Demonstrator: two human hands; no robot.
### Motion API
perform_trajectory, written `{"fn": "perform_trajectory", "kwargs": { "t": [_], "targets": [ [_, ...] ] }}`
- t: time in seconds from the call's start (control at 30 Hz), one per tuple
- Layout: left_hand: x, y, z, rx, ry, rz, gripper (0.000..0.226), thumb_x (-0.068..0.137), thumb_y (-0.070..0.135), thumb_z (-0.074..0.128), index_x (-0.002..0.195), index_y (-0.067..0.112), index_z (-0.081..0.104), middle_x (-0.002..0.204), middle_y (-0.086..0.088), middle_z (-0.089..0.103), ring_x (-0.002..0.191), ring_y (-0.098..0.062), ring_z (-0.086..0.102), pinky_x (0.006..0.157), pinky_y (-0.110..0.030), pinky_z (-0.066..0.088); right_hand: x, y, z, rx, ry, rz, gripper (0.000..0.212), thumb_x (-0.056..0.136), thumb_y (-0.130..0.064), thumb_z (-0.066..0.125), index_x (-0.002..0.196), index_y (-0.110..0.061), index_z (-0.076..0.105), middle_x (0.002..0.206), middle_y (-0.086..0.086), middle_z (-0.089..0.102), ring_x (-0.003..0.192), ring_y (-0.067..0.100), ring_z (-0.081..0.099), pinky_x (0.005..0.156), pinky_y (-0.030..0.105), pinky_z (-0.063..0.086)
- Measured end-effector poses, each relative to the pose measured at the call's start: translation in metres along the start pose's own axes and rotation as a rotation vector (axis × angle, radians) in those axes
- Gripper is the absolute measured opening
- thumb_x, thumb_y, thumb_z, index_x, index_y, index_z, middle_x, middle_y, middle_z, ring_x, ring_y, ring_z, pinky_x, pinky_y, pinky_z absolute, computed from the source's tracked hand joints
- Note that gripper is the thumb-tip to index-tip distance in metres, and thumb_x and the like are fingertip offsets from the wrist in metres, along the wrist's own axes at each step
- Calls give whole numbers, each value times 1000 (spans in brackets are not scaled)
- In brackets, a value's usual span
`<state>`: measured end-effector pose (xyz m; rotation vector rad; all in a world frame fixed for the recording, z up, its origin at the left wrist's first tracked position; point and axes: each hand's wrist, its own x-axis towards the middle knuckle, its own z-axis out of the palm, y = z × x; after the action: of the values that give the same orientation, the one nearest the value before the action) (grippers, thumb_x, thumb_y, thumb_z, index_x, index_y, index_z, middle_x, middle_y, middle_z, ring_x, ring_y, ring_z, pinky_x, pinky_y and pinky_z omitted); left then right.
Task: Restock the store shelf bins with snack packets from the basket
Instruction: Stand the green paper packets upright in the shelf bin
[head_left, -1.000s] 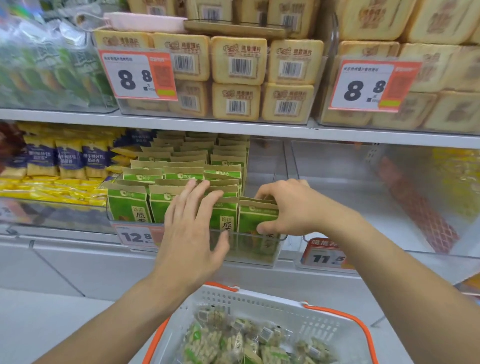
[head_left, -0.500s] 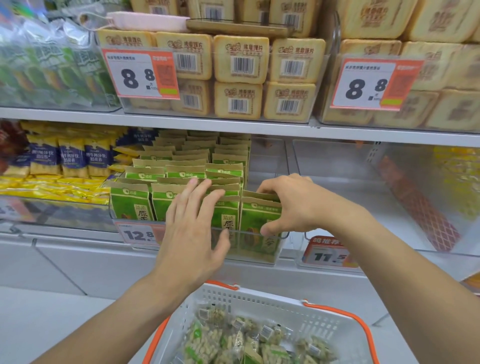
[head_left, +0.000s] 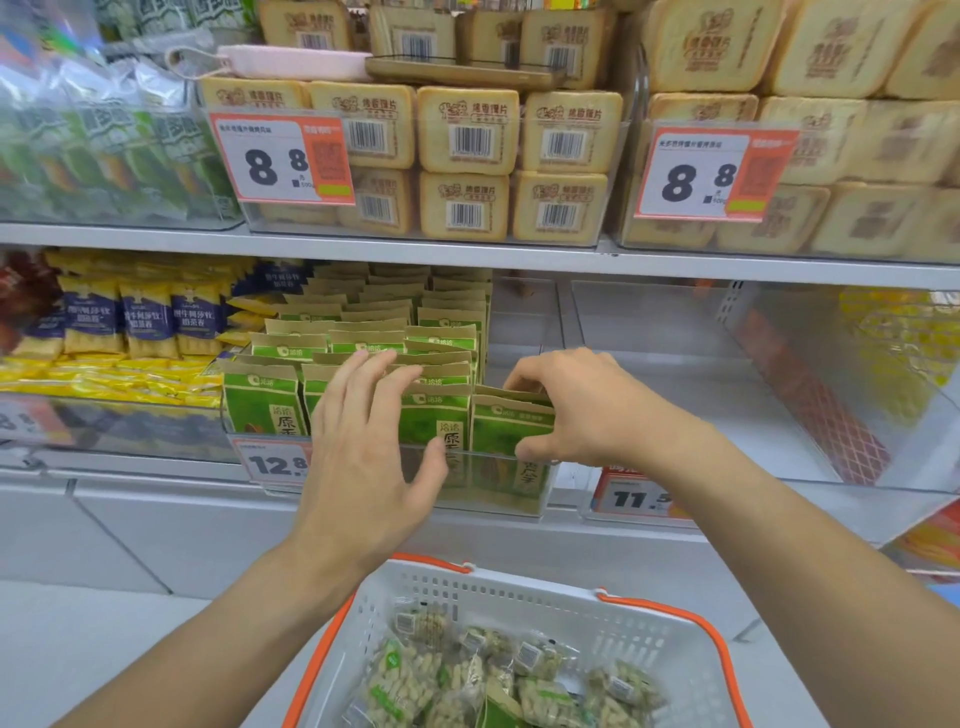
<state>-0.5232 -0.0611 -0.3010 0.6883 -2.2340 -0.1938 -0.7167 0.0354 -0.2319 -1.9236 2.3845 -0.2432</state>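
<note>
At the middle shelf's clear bin (head_left: 498, 470), your right hand (head_left: 582, 410) pinches the front-right green packet (head_left: 511, 423), fingers clamped on it. Your left hand (head_left: 363, 447) lies spread-fingered over neighbouring packets. Below, the basket (head_left: 524, 597) holds bagged snacks (head_left: 410, 680).

Basket (head_left: 519, 597) cut off below, left price tag (head_left: 270, 462) partly behind left hand (head_left: 363, 462)
</note>
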Motion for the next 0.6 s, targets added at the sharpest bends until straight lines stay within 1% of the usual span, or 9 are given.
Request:
{"fn": "perform_trajectory", "kwargs": {
  "t": [0.1, 0.17, 0.2, 0.23, 0.3, 0.37, 0.43, 0.5, 0.6],
  "targets": [
    [-4, 9, -8, -84, 111, 50, 41, 84, 24, 60, 121, 6, 58, 124, -6, 54, 122, -24, 45, 106, -34, 36, -11, -1, -9, 7, 61, -6, 60, 75, -48, 81, 127, -31, 58, 124, -9, 60, 115, 14, 56, 103, 43, 43],
    [-10, 17, -9, -138, 150, 99, 31, 83, 17, 61, 111, 4, 62, 112, -5, 56, 110, -20, 48, 98, -25, 37, -23, -3, -17, 17, 147, -36, 58, 75, -45, 82, 126, -31, 58, 125, -8, 57, 115, 15, 56, 103, 44, 44],
    [-16, 21, -7, -172, 128, 122, 26, 83, 15, 61, 107, 4, 63, 107, -4, 57, 105, -18, 49, 95, -24, 38, -30, -3, -20, 37, 211, -58, 55, 75, -43, 82, 123, -30, 59, 122, -8, 56, 113, 14, 56, 102, 43, 45],
    [-23, 24, -3, -211, 70, 142, 22, 85, 15, 59, 104, 5, 63, 103, -2, 57, 101, -16, 50, 91, -22, 39, -39, -3, -22, 64, 290, -89, 51, 74, -39, 83, 118, -29, 61, 117, -8, 56, 108, 13, 56, 98, 40, 47],
    [-44, 29, 10, -280, -132, 156, 16, 88, 18, 56, 101, 10, 61, 97, 5, 55, 95, -10, 49, 85, -17, 38, -60, -4, -18, 135, 448, -168, 40, 73, -30, 84, 107, -23, 64, 104, -9, 56, 95, 8, 55, 88, 29, 48],
    [-70, 31, 29, -311, -364, 92, 14, 91, 23, 56, 103, 17, 59, 95, 13, 51, 90, -2, 45, 81, -11, 36, -83, -5, 3, 210, 496, -231, 30, 73, -25, 84, 96, -20, 65, 93, -11, 56, 83, 4, 53, 77, 21, 46],
    [-98, 29, 50, -306, -536, 13, 17, 92, 27, 57, 107, 20, 58, 96, 15, 51, 89, -2, 46, 78, -11, 37, -99, -8, 38, 282, 340, -224, 25, 75, -27, 83, 91, -23, 64, 87, -12, 58, 78, 5, 55, 72, 23, 49],
    [-124, 22, 69, -270, -673, -49, 20, 92, 30, 58, 109, 19, 59, 98, 11, 53, 89, -7, 50, 77, -20, 39, -106, -8, 79, 302, 47, -148, 23, 77, -33, 80, 92, -23, 65, 88, -8, 63, 77, 9, 59, 72, 29, 51],
    [-164, 5, 93, -163, -944, -175, 24, 92, 33, 58, 109, 17, 59, 103, 4, 59, 93, -13, 55, 80, -25, 43, -112, 3, 145, 180, -333, -11, 24, 82, -34, 73, 98, -19, 65, 97, -1, 67, 89, 19, 62, 80, 36, 52]
  ]
}}
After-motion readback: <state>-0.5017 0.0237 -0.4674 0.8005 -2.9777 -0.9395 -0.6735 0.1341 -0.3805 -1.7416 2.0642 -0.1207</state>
